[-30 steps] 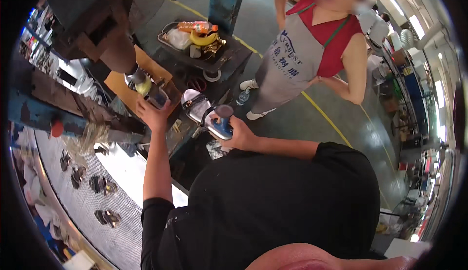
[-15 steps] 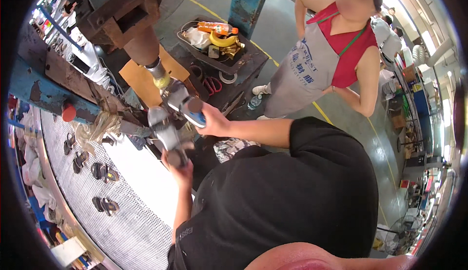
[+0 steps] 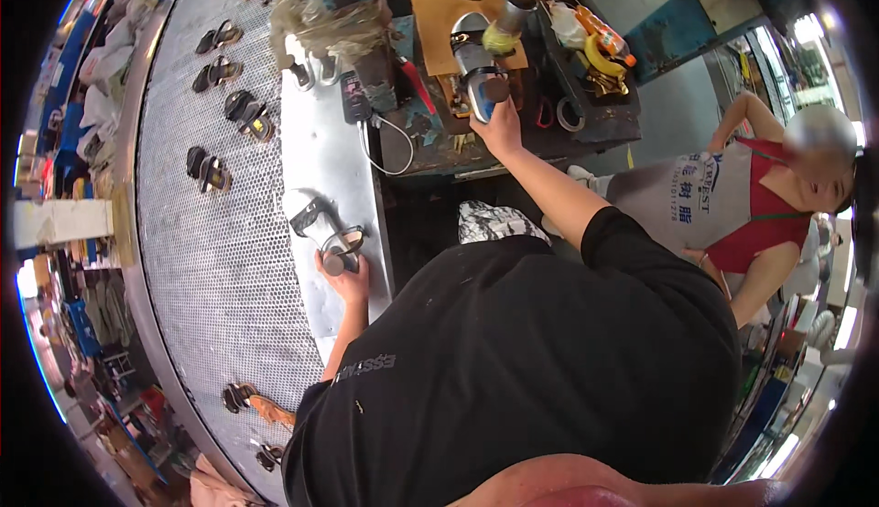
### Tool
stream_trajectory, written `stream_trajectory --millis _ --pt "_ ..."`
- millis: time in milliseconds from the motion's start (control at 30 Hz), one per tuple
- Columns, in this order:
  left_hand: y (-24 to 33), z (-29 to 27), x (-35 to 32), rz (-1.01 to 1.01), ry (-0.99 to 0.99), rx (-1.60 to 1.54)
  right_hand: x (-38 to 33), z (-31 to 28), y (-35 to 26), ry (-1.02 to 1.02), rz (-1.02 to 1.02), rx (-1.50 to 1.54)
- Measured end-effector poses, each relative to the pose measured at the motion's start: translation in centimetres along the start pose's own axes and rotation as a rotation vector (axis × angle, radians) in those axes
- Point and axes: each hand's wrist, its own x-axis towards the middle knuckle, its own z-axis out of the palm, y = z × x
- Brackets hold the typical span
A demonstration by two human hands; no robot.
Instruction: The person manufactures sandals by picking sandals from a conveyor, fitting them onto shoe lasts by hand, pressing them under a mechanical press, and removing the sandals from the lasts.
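Note:
My left hand (image 3: 346, 276) grips a strappy high-heeled sandal (image 3: 322, 228) by its heel end and rests it on the shiny metal shelf (image 3: 341, 161) beside the mesh conveyor. My right hand (image 3: 497, 128) reaches forward to the workbench and is closed on a second sandal (image 3: 478, 93) with a blue insole, held just under the round pad of a press machine (image 3: 509, 20). A brown board (image 3: 436, 10) lies under that spot.
Several dark sandals (image 3: 220, 72) ride on the perforated grey conveyor (image 3: 201, 260) at left. A tray (image 3: 595, 104) with tape rolls, bottles and scissors sits right of the press. Another person in a grey apron (image 3: 705, 205) stands at right. A cable (image 3: 385, 145) crosses the shelf.
My left hand has carried its sandal down and left onto the metal shelf. My right hand has stayed at the press with the other sandal. My head has turned left toward the conveyor.

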Motion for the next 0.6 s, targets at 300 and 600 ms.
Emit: stream_trajectory --millis 300,600 --pt "-1.3 1.7 -0.3 -0.285 -0.065 -0.150 6.4 0.7 0.9 -0.146 0.231 -0.344" --pt "-1.0 -0.5 -1.4 -0.157 -0.145 -0.090 8.6 -1.7 2.8 0.020 -0.227 -0.095"
